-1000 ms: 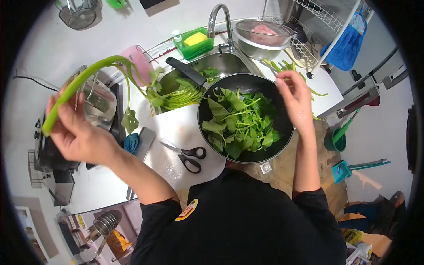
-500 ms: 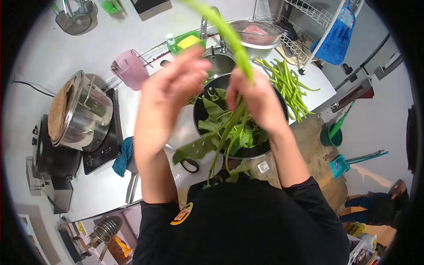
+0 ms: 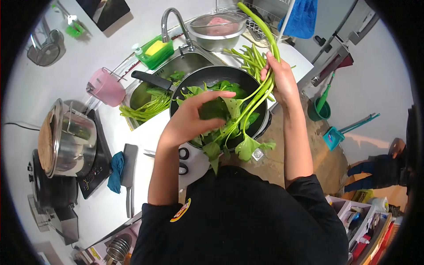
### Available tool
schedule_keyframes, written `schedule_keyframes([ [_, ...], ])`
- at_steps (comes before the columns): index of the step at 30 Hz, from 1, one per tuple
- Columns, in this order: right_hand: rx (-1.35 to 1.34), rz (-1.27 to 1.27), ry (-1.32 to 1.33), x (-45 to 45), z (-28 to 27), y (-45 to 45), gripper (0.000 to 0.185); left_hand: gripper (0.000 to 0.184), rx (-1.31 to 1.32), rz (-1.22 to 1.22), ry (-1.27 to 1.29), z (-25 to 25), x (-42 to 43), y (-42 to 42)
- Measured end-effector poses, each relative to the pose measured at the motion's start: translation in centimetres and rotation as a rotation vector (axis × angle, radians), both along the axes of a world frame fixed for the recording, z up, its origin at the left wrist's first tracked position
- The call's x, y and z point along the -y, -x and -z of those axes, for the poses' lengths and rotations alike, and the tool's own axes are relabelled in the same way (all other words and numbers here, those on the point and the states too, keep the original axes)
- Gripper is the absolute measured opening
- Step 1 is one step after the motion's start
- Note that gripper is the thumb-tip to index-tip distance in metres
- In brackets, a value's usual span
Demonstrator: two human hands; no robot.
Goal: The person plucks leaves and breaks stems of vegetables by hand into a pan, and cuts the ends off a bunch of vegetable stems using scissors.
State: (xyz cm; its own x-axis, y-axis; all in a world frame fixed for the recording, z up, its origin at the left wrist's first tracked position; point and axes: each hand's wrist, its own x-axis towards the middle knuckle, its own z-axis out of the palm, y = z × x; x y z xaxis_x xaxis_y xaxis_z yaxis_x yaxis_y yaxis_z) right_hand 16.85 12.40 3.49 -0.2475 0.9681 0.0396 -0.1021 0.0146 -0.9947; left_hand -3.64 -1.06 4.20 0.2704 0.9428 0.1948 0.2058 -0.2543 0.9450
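My right hand (image 3: 283,79) is closed around a long green leafy stem (image 3: 256,102), whose thick end points up and whose leaves hang down over the pan. My left hand (image 3: 189,118) is over the pan, thumb and fingers curved apart around a dark leaf; whether it touches that leaf I cannot tell. Below both hands is a black frying pan (image 3: 204,73) with loose green leaves (image 3: 232,88) inside. Bare green stalks (image 3: 251,59) lie in a pile on the counter behind my right hand. More leafy greens (image 3: 148,106) rest in the sink at the left.
The metal sink (image 3: 194,59) has a faucet (image 3: 170,22) and a green sponge holder (image 3: 154,55). A covered bowl with pink meat (image 3: 218,31) stands beside it. Scissors (image 3: 183,161) and a cleaver (image 3: 129,170) lie on the counter, near a steel pot (image 3: 73,137). Another person (image 3: 380,168) is at right.
My left hand has come down from beside the upper stem to the leaves over the pan. My right hand has moved outward with the stem. The view has shifted, showing more of the sink.
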Motion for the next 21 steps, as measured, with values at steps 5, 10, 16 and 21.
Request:
schedule_keyframes([
  [5, 0.04, -0.025, -0.025, 0.4, 0.6, -0.3, 0.032, 0.035, 0.098, -0.154, 0.4, 0.8, -1.0, -1.2],
  [10, 0.057, -0.06, -0.159, 1.4, 0.1, -0.3, 0.031, 0.033, -0.055, -0.14, -0.153, 0.7, -1.6, -0.2],
  [16, 0.017, -0.121, -0.259, 2.3, -0.6, 0.6, 0.032, 0.023, -0.588, -0.459, -0.543, 0.5, -1.4, -4.6],
  [21, -0.106, -0.136, -0.264, 2.7, -0.8, 0.7, 0.028, 0.012, -0.616, -0.47, -0.538, 1.2, -1.7, -5.4],
])
